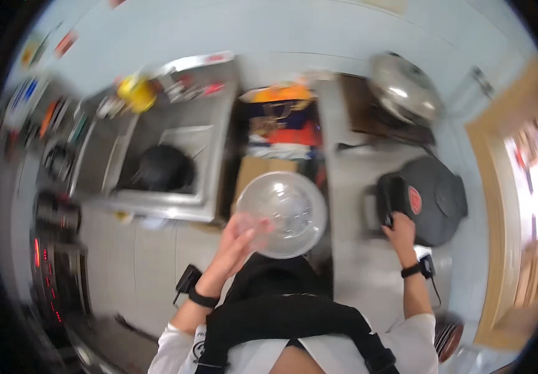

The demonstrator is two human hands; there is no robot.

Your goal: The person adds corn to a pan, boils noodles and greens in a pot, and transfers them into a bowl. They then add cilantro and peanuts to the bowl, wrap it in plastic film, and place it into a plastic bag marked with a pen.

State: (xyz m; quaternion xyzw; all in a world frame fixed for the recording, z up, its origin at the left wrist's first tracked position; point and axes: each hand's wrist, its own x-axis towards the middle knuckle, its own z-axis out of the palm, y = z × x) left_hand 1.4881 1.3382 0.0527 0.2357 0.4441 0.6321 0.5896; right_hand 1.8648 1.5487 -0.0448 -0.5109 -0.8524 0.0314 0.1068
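My left hand [237, 243] grips the rim of a clear round bowl [284, 215] in front of my body. Some of its fingers show blurred at the bowl's edge. The bowl looks see-through, and glints of light lie inside it. My right hand [401, 232] is closed at the front of a dark grey rounded appliance [434, 202] with a red oval label. Its fingers wrap the front edge, where a handle or latch seems to be. The appliance stands on the counter to my right; its exact kind I cannot make out.
On the left a steel sink [209, 187] holds a black pan [164, 168]. A large lidded metal pot [406, 87] stands on a dark board at the back right. Colourful bags [281, 121] and a cardboard box [262, 169] fill the gap between sink and counter [359, 274].
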